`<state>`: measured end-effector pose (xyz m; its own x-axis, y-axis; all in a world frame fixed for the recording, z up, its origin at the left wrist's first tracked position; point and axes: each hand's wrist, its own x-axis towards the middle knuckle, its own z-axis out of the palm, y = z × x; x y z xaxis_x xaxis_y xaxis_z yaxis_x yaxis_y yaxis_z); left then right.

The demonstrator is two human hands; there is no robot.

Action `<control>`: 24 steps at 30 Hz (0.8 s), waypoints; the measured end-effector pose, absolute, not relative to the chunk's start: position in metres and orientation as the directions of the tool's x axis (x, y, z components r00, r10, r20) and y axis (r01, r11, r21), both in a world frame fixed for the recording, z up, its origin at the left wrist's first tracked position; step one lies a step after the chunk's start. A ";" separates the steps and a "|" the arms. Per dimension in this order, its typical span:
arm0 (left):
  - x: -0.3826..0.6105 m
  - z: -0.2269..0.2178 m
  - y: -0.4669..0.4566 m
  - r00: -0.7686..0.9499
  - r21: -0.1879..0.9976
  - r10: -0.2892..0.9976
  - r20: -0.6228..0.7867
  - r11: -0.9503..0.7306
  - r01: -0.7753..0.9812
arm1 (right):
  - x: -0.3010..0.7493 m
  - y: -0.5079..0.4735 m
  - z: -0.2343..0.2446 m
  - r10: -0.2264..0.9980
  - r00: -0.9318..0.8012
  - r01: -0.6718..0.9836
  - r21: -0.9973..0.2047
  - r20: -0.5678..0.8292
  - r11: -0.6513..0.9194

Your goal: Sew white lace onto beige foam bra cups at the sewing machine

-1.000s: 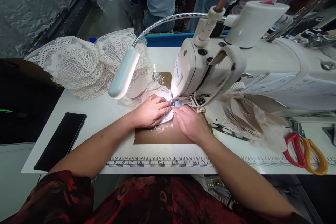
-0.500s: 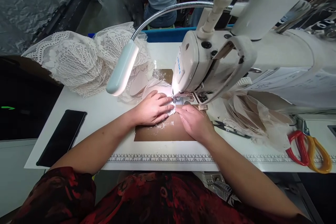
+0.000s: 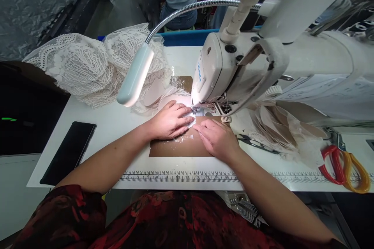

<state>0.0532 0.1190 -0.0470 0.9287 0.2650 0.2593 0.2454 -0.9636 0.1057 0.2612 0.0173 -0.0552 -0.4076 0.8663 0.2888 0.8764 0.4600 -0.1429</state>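
Note:
Under the needle of a white sewing machine (image 3: 209,68) lies a piece of white lace fabric (image 3: 191,118). My left hand (image 3: 171,120) rests flat over it, fingers stretched toward the needle. Its palm covers much of the piece. On the right, my right hand (image 3: 217,138) has its fingers bent together, thumb and forefinger pinching the lace's near edge. Beneath both hands is a brown taped sheet (image 3: 181,148) on the table. Pale cup-shaped pieces with lace (image 3: 154,92) lie just beyond my left hand.
A stack of lace (image 3: 84,66) sits at the left behind a gooseneck lamp (image 3: 136,76). A black phone (image 3: 68,152) lies front left. On the right are thread snips (image 3: 257,144), layered beige pieces (image 3: 273,128) and red-and-yellow-handled scissors (image 3: 344,167). A ruler tape (image 3: 178,177) runs along the front edge.
My right hand's fingers have drawn slightly left and toward me, and are more bent at the lace edge. The left hand has barely moved.

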 end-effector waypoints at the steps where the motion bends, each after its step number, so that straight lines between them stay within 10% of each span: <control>1: 0.053 -0.047 0.119 0.927 0.109 0.262 0.268 -0.964 0.241 | 0.261 0.017 -0.055 0.867 -0.414 0.875 -0.142 0.276 0.463; 24: 0.052 -0.046 0.120 0.936 0.226 0.244 0.255 -0.956 0.188 | 0.262 0.017 -0.056 0.890 -0.373 0.869 -0.237 0.263 0.435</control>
